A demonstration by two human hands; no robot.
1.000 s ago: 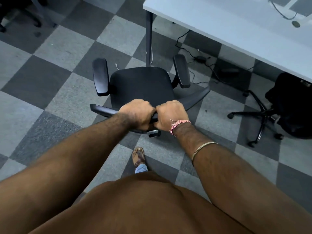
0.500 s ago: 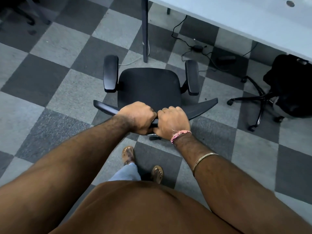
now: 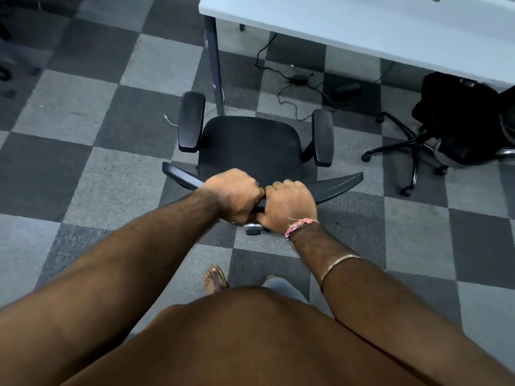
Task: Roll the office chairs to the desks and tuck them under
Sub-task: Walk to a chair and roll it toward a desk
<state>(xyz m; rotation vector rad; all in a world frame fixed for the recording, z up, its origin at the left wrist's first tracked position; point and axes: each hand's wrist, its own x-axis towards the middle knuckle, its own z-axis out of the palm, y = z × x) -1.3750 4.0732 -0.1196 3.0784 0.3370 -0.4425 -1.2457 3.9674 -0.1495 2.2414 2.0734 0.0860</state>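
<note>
A black office chair [image 3: 250, 146] with two padded armrests stands on the checkered carpet right in front of me, its seat facing the white desk [image 3: 362, 26]. My left hand [image 3: 235, 195] and my right hand [image 3: 288, 206] grip the top edge of its backrest side by side, knuckles up. The front of the seat is close to the desk's grey leg [image 3: 214, 65], just short of the desktop's edge. One castor shows below my hands.
A second black chair [image 3: 459, 121] with a star base sits half under the desk at the right. Cables and a power adapter [image 3: 299, 78] lie on the floor under the desk. My sandalled foot [image 3: 214, 280] is behind the chair. Another chair's base shows at far left.
The chair has rolled forward and slightly right toward the desk, with both hands keeping their grip on the backrest. I have stepped after it.
</note>
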